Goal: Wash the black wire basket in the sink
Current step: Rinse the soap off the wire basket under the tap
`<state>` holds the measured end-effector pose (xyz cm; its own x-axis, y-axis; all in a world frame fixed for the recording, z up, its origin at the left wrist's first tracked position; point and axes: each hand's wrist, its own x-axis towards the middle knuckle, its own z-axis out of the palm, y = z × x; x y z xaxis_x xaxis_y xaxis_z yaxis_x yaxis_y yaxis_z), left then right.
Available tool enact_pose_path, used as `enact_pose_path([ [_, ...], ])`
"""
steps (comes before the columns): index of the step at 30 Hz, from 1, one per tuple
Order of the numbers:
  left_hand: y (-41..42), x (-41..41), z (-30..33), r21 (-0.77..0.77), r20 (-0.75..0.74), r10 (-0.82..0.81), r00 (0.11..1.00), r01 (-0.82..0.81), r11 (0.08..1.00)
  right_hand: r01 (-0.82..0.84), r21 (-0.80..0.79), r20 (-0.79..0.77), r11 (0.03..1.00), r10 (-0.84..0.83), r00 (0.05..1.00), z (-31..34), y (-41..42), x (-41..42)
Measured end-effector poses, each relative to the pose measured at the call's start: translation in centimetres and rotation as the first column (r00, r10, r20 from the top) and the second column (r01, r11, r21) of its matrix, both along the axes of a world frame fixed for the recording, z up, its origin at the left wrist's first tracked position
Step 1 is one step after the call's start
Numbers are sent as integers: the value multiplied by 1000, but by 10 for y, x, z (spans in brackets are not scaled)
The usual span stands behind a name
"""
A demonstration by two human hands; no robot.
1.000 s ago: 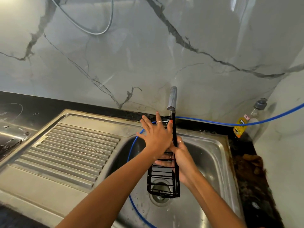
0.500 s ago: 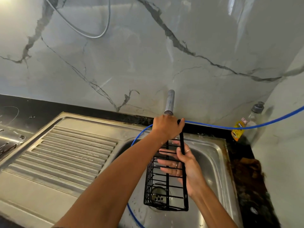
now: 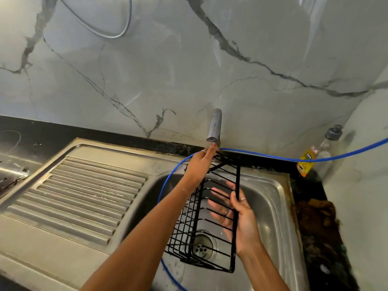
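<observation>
From the head view, the black wire basket (image 3: 212,215) is held on end over the sink (image 3: 270,198), its lower end just above the drain (image 3: 201,245) and its upper end near the tap spout (image 3: 214,128). The left hand (image 3: 200,166) grips the top corner, fingers curled around the wire. The right hand (image 3: 237,215) steadies the long right edge: its thumb is hooked over the frame rod and its fingers (image 3: 218,206) lie straight and spread behind the grid.

Risks, as I judge them: both holds are light for an object this long, so wet, slick wire could slip and drop the basket onto the steel bowl. The blue hose (image 3: 168,183) runs down into the bowl just beside the basket, and a turn could snag it in the open grid. The upper corner sits close under the spout, so lifting or swinging may knock it. The spread fingers could catch between rungs if the basket twists.

The basket is thin coated rod, glossy black, a long box of parallel rungs with open gaps; it should be rigid and light. The sink is brushed stainless steel with a ribbed drainboard (image 3: 84,196) on the left and water beads near the drain. Behind is a smooth, veined marble-look wall. A clear dish-soap bottle (image 3: 319,156) with a yellow label stands on the dark counter (image 3: 310,185), whose edge looks stained and crusted.
</observation>
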<state>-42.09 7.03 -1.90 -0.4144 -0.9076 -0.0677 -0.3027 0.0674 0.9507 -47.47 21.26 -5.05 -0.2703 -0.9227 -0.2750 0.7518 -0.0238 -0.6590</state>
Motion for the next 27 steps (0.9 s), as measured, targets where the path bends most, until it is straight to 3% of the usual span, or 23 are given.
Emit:
enact_pose_path([
  [3, 3, -2, -12, -91, 76, -70, 995, 77, 993, 73, -7, 99, 997, -72, 992, -3, -3, 0],
  [8, 25, 0, -18, -163, 367, -143, 919, 214, 963, 164, -25, 166, 986, -157, 973, -7, -6, -7],
  [13, 47, 23, -10, -223, 431, -182, 884, 299, 928, 192, -55, 196, 980, -178, 964, -7, -5, -11],
  [16, 45, 35, -6, -210, 515, -116, 850, 256, 944, 178, -84, 224, 980, -155, 962, -5, -9, -11],
  [19, 27, 38, -3, -131, 544, -10, 839, 97, 987, 171, -125, 267, 977, -133, 955, -5, -12, -8],
  [22, 7, 44, 2, 19, 426, -4, 905, -4, 1000, 170, -144, 301, 975, -120, 946, -7, -12, -5],
  [27, -3, 76, 15, 408, 294, -58, 954, -70, 910, 162, -289, 492, 944, 1, 871, -23, -14, -14],
])
